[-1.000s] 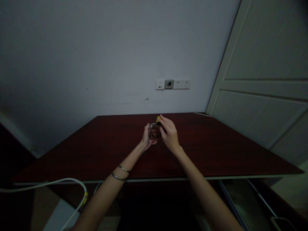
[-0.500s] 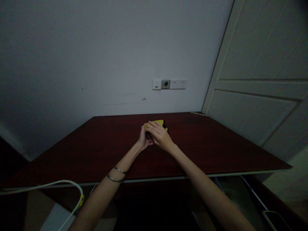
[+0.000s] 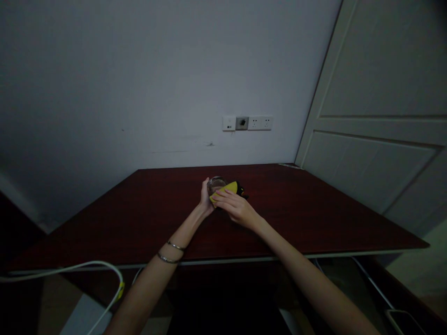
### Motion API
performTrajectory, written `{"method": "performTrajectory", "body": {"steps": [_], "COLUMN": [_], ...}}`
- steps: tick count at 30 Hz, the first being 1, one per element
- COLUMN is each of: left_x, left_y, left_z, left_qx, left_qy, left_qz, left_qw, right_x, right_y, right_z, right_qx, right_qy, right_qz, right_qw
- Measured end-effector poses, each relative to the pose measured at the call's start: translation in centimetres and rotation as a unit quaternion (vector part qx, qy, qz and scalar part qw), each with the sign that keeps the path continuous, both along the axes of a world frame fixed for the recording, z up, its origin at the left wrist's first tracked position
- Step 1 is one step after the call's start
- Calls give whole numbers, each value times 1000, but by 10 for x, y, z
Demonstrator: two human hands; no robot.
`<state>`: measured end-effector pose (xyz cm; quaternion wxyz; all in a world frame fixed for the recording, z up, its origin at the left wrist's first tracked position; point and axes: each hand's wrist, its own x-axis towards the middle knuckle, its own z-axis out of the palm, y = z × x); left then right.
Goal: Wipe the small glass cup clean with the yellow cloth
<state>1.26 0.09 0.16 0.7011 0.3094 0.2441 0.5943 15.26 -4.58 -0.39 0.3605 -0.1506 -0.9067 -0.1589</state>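
A small clear glass (image 3: 214, 184) stands on the dark red table (image 3: 146, 218), near its middle. My left hand (image 3: 205, 201) is wrapped round the glass from the left. My right hand (image 3: 234, 207) presses a yellow cloth (image 3: 226, 188) with a black side against the glass, fingers closed on the cloth. Two thin bracelets sit on my left forearm.
A white wall with a row of sockets (image 3: 247, 123) rises behind the table. A pale panelled door (image 3: 377, 116) stands to the right. A white cable (image 3: 80, 270) with a yellow tag loops below the table's front left edge. A drawer rail shows at the lower right.
The cloth has shifted from covering the top of the glass to its right side, so the rim shows again. Both hands stay at the glass; the view has moved a little.
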Motion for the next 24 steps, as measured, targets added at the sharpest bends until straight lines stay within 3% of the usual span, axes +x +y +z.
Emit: {"method": "performTrajectory", "body": {"steps": [4,8,12,15,24], "left_x": [-3,-9,-10,-7,-6], "left_y": [1,3,2,0,-1], "left_z": [-3,-4,-3,-3,-4], "left_qx": [-28,-57,-27,-35,-31], "left_qy": [33,90,124,155,189], "left_qz": [-24,-88,-160,-169,-202], "left_qw": [999,990,979,973,961], "right_x": [10,19,20,13,0], "right_y": [0,5,11,16,32], "right_z": [-6,-5,5,17,46], "right_qx": [-17,-73,-131,-157,-308], "right_qy": [29,113,247,310,255], "right_qz": [5,-3,-10,-2,28], "right_qw": [999,991,960,938,916]}}
